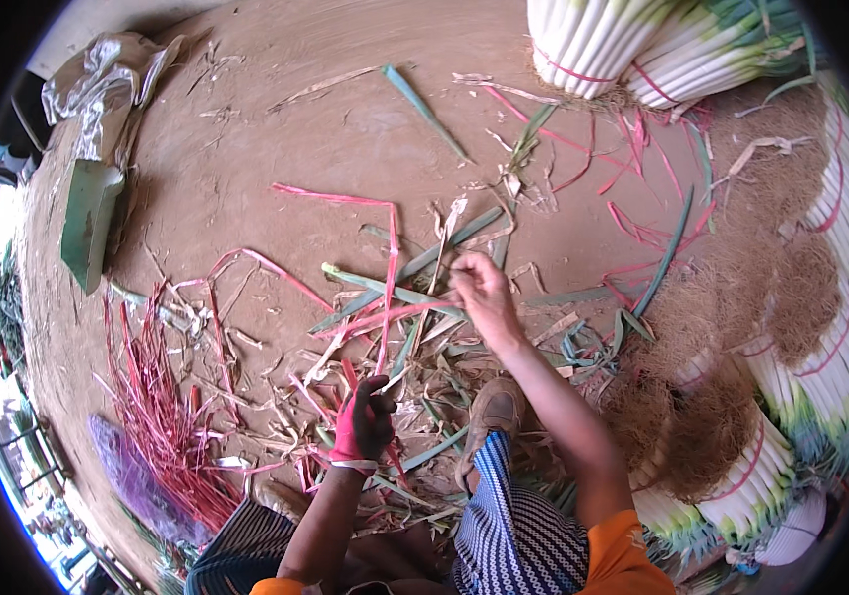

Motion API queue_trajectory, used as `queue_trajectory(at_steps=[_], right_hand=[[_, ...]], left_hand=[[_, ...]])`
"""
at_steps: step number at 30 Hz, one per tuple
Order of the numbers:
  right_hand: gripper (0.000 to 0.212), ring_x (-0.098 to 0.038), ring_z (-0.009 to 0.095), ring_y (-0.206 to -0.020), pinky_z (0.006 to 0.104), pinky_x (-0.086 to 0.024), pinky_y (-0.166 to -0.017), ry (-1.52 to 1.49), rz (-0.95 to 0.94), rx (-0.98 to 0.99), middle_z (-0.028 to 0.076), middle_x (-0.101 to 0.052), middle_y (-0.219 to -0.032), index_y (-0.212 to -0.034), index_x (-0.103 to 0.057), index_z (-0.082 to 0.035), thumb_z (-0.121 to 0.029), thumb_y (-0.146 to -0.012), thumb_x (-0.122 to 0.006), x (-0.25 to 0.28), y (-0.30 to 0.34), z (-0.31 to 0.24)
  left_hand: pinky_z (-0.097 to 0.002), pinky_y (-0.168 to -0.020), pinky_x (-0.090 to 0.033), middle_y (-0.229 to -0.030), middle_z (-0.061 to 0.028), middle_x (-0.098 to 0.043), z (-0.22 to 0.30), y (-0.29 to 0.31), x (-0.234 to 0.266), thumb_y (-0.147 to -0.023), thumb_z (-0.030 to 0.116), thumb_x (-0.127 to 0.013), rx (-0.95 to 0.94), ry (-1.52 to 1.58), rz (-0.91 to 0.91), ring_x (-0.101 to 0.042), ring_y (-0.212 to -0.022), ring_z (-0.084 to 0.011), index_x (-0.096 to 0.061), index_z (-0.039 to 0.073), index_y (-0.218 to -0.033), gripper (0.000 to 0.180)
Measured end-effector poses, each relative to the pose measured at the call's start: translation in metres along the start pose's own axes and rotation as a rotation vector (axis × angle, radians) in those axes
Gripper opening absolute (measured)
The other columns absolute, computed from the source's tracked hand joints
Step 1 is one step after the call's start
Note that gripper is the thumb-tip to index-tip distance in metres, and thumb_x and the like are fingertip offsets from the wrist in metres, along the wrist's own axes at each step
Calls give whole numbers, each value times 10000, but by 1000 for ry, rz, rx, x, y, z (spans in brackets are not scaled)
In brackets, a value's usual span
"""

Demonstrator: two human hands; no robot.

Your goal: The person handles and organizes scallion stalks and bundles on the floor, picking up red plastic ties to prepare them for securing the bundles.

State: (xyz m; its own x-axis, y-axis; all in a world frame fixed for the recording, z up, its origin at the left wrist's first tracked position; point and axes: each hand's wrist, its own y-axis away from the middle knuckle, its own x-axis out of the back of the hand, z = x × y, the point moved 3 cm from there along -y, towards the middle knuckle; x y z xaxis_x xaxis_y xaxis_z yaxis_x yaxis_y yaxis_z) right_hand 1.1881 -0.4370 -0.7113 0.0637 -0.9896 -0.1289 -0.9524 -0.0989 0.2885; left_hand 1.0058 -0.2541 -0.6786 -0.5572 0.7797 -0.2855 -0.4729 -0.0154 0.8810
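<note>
My left hand (363, 420), in a red and black glove, is closed low in front of me. A pink plastic strip (392, 273) runs down to its fingers from the litter ahead. My bare right hand (484, 295) is raised farther forward, thumb and fingers pinched on the end of a pink strip (399, 315) that slants away to the left. Whether the two strips are one piece, I cannot tell. Beneath both hands lie cut green leaves (385, 286) and dry leaf scraps on the brown ground.
A heap of red strips (162, 407) lies at left beside a purple net bag (137, 486). Tied leek bundles (741, 486) line the right side, roots inward; more leeks (598, 40) lie at far right. A green metal piece (87, 213) is at far left. My shoe (497, 407) stands near the right forearm.
</note>
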Motion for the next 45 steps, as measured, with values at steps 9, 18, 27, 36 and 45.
queue_trajectory(at_steps=[9,18,27,36,45], right_hand=[[155,-582,264,-705,362,-458,-650,724,496,294,120,-584,-759,-905,-541,-34,-43,-751,-555,152,-21,47],[302,-587,235,-720,356,-474,-692,796,985,-99,109,-607,-767,-899,-575,-20,-183,-679,-703,304,-6,88],[143,-596,319,-690,403,-471,-639,932,830,18,133,-610,-701,-778,-622,-55,-181,-710,-621,253,-13,57],[88,-508,95,-512,199,-415,-375,12,53,-42,45,-526,-680,-887,-525,-39,-127,-889,-521,71,38,-18],[89,-565,137,-630,296,-460,-565,308,-556,240,58,-555,-717,-890,-516,-30,-107,-885,-562,-35,106,-47]], left_hand=[[-234,-337,-255,-626,32,-477,-14,-3,31,-856,352,-549,66,56,48,-356,-392,-79,-576,148,-967,233],[-229,-321,-245,-586,27,-439,-40,-13,41,-883,357,-529,78,43,-9,-327,-365,-77,-555,102,-944,263],[-222,-337,-277,-600,22,-448,-25,-6,2,-887,343,-522,80,41,-62,-343,-380,-77,-554,79,-923,268],[-223,-333,-279,-588,22,-444,-23,-2,9,-841,254,-563,64,60,-19,-359,-393,-85,-570,105,-858,150],[-197,-432,-336,-797,-31,-578,6,13,-8,-940,297,-423,-168,-157,-130,-427,-534,-46,-520,30,-1062,309]])
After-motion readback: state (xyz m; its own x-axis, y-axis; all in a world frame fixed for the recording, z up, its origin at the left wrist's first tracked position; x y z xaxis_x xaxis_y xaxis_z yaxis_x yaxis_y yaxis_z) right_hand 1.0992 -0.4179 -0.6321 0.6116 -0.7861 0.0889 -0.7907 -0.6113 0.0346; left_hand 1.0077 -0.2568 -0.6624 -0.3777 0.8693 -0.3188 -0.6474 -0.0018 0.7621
